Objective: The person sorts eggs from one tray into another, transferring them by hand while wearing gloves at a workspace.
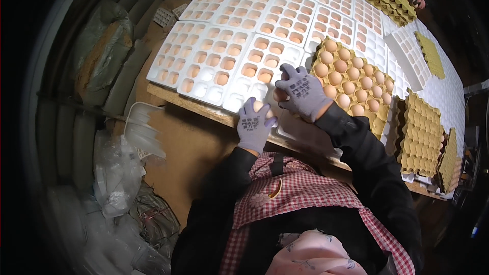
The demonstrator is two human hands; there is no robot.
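My left hand (254, 125), in a grey-purple work glove, is closed around a pale egg (258, 106) at the near edge of the white foam trays. My right hand (304, 91), gloved alike, has its fingers curled round a brownish egg (279, 94), mostly hidden by the fingers. Under and beside the hands lies a foam tray (263, 57) with eggs in its farther cells and bare cells nearer me. Just right of my right hand rests a yellow pulp egg tray (385, 103) holding rows of eggs; my right forearm passes over its near corner.
More foam trays (204, 22) filled with eggs cover the table to the left and back. Pulp trays (422, 127) stand at the right, with another egg-filled stack (389, 0) behind. A tilted foam tray (409, 57) lies between. A white scoop-like piece (144, 130) and plastic bags (117, 175) are at left.
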